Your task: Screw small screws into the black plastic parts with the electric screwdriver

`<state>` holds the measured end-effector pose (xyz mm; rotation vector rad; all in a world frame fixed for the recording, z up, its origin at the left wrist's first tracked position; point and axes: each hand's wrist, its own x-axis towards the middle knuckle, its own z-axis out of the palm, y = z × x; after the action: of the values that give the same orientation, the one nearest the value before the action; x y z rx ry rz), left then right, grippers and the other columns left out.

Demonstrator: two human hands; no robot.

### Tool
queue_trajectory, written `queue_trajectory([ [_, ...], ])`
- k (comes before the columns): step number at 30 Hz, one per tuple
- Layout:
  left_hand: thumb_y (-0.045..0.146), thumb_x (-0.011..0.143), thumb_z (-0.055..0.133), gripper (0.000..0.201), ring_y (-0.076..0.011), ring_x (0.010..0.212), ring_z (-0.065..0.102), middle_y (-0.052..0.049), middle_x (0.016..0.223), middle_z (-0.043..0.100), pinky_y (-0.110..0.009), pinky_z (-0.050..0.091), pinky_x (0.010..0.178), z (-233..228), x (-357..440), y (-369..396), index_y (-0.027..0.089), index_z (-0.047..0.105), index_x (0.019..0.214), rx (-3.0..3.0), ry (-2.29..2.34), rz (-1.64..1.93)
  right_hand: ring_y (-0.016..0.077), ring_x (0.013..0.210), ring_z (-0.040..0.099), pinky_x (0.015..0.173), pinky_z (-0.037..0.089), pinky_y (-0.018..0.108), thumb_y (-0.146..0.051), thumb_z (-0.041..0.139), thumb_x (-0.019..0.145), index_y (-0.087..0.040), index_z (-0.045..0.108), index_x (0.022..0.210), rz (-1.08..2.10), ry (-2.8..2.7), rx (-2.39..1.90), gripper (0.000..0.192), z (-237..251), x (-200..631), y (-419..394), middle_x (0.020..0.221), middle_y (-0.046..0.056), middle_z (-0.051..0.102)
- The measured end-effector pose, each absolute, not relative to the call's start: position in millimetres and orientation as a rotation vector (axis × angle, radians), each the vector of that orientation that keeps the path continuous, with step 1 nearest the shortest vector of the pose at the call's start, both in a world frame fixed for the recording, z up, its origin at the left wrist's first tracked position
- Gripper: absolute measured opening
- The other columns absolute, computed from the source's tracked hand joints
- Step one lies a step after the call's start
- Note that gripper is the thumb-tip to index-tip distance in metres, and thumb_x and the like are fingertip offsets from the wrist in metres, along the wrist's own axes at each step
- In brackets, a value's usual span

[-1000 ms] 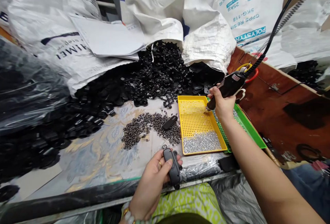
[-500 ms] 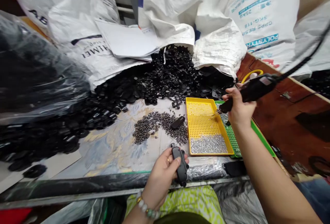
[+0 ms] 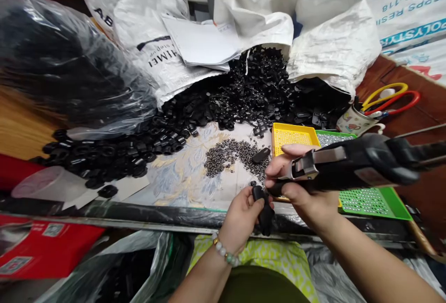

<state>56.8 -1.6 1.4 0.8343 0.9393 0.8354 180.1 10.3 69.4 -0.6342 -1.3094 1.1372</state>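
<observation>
Left hand (image 3: 239,219): fingers closed round one elongated black part (image 3: 263,212), held above the near edge of the tabletop (image 3: 181,180). Right hand (image 3: 313,203): wrapped about one black corded power tool (image 3: 351,166), its nose directed at the part's upper end; tip hidden by the fingers, contact not determinable. Adjacent stock: one heap of small dark pieces (image 3: 223,156); one yellow tray (image 3: 294,128), partly covered by tool and hand; one green tray (image 3: 399,205), at right. Probable hazards: tip slipping and scoring the part or catching the left fingers, through a skewed approach; part twisting under torque, if the pinch is weak; tray knocked, should the tool body swing low; part dropping beyond the edge, if released there.
</observation>
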Motion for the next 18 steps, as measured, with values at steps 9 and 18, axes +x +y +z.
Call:
queue_trajectory([
  [9, 0.022, 0.082, 0.054, 0.012, -0.0137, 0.083, 0.058, -0.008, 0.095, 0.063, -0.025, 0.044, 0.078, -7, 59, -2, 0.014, 0.049, 0.090, 0.801, 0.856, 0.934, 0.0114, 0.068, 0.059, 0.056, 0.052, 0.024, -0.028, 0.066, 0.075, -0.031, 0.051, 0.108, 1.074, -1.322, -0.717, 0.036, 58, 175, 13, 0.081, -0.003, 0.059],
  [18, 0.021, 0.082, 0.051, 0.013, -0.0133, 0.081, 0.061, -0.004, 0.084, 0.064, -0.025, 0.045, 0.078, -12, 59, -5, 0.016, 0.051, 0.094, 0.881, 0.896, 0.909, 0.0106, 0.067, 0.062, 0.059, 0.054, 0.024, -0.024, 0.068, 0.073, -0.031, 0.053, 0.108, 1.122, -1.249, -0.670, 0.039, 54, 176, 10, 0.085, -0.003, 0.063],
])
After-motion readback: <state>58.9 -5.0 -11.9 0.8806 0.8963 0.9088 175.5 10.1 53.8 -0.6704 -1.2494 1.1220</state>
